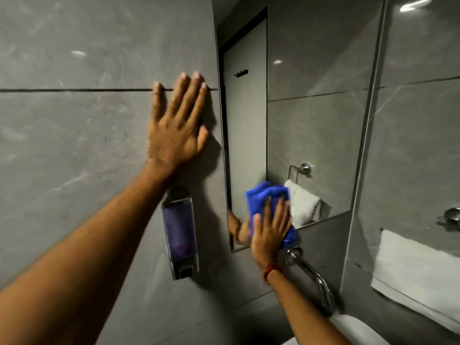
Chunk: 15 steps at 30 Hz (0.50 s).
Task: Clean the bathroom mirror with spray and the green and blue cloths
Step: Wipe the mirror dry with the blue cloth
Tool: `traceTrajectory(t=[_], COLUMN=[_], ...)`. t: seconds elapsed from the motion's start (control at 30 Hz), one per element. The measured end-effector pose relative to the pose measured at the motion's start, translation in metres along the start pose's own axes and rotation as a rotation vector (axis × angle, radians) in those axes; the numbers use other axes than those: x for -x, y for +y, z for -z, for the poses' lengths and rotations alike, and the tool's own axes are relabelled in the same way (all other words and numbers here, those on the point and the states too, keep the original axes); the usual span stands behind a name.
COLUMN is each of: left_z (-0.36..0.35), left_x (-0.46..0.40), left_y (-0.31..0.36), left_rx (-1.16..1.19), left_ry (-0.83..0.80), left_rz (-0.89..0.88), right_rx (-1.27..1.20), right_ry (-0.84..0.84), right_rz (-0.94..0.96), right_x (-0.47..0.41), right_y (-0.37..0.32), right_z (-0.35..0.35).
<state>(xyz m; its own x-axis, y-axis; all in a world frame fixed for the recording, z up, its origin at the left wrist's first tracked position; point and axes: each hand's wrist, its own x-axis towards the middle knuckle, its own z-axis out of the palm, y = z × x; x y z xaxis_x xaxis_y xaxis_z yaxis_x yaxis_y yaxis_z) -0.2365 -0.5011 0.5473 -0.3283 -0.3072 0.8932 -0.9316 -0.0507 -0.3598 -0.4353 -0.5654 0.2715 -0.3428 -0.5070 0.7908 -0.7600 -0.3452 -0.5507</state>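
The mirror (311, 108) hangs on the grey tiled wall, right of centre. My right hand (270, 232) presses a bunched blue cloth (266, 197) flat against the mirror's lower left corner. A red thread sits on that wrist. My left hand (178, 123) lies flat on the wall tile just left of the mirror's edge, fingers spread, holding nothing. No green cloth or spray bottle is in view.
A wall soap dispenser (179, 235) with purple liquid hangs below my left hand. A chrome tap spout (313, 280) juts out under the mirror above a white basin (353, 329). A white towel (413, 272) hangs on the right wall under a chrome fitting (451, 216).
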Motion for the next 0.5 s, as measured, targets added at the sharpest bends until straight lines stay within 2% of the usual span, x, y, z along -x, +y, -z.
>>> traceTrajectory(t=[0.1,0.27,0.37,0.5], left_z=[-0.010,-0.013,-0.011,-0.011], left_x=[0.001,0.000,0.000,0.001], left_y=[0.014,0.014,0.015,0.015], left_rx=[0.011,-0.014,-0.009,0.002], left_ry=[-0.006,0.040,0.026,0.008], left_rz=[0.041,0.051,0.047,0.048], right_rx=[-0.209,-0.265,-0.211,-0.033], right_ry=[0.100,0.135,0.136,0.047], right_rz=[-0.425,-0.530,-0.408,-0.135], right_x=[-0.053,-0.156,-0.132,-0.002], right_y=[0.052,0.090,0.063,0.007], right_z=[0.029,0.062,0.044,-0.001])
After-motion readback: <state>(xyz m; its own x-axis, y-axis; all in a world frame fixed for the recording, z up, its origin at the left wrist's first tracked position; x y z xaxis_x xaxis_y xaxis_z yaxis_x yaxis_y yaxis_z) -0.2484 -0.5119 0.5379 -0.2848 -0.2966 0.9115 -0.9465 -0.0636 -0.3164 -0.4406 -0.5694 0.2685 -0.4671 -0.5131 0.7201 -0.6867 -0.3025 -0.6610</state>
